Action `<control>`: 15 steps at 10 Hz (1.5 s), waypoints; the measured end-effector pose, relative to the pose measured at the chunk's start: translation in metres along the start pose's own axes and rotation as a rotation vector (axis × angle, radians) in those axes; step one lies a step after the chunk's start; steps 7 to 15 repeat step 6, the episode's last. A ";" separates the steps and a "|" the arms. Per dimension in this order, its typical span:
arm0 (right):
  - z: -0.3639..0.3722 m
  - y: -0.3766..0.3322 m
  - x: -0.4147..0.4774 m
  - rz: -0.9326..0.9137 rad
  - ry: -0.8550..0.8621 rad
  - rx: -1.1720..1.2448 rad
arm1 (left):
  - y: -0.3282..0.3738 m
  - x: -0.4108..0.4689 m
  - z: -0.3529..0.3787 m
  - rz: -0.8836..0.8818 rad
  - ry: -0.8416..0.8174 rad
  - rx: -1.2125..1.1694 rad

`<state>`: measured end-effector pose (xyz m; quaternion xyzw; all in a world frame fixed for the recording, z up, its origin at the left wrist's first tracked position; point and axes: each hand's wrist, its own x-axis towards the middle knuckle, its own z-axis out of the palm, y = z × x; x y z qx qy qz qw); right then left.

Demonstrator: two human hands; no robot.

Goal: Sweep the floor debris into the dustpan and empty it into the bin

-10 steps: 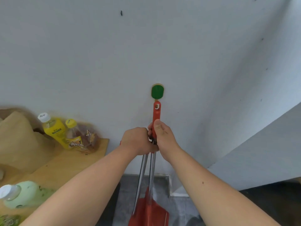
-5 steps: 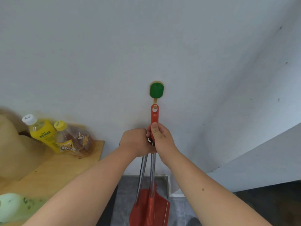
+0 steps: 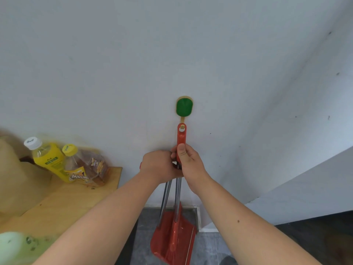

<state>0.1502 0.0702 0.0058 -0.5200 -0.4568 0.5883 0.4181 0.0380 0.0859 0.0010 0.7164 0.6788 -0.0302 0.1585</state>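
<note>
Two hands meet in front of a pale wall, both wrapped around long handles. One right hand (image 3: 188,165) is closed around a red handle (image 3: 181,139), thumb pressed flat on its front; the hole at the top of that handle sits over the small peg of one green hook (image 3: 184,107) stuck to the wall. One left hand (image 3: 159,166) is clenched just beside the right, touching it, and grips something at the top of the metal poles, though what exactly sits in its fist is hidden. Two thin metal poles (image 3: 172,196) drop from under the hands, close together and slightly splayed, down to one red dustpan (image 3: 172,240) that hangs upright against the wall above the grey floor (image 3: 210,249). Red bristles show at the lower edge of the pan, so a broom seems nested in it. On the left, one wooden tabletop (image 3: 76,199) carries two bottles standing side by side and touching: one yellow bottle (image 3: 47,159) with a white cap and one brown bottle (image 3: 84,165) with a yellow cap. One blurred pale green object (image 3: 17,247) lies at the near left corner.
</note>
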 end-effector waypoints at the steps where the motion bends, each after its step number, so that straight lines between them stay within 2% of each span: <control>1: 0.001 -0.002 -0.001 0.002 0.011 -0.055 | -0.004 -0.001 0.000 0.017 -0.005 0.024; 2: -0.003 -0.004 -0.006 0.017 0.026 -0.115 | -0.008 -0.005 0.003 0.090 0.043 0.073; 3: -0.009 -0.006 -0.015 0.022 0.008 -0.154 | -0.012 -0.012 0.005 0.124 0.162 0.130; 6: -0.017 -0.010 -0.035 0.035 0.055 -0.263 | -0.024 -0.039 -0.003 0.148 0.151 0.075; 15: -0.017 -0.010 -0.035 0.035 0.055 -0.263 | -0.024 -0.039 -0.003 0.148 0.151 0.075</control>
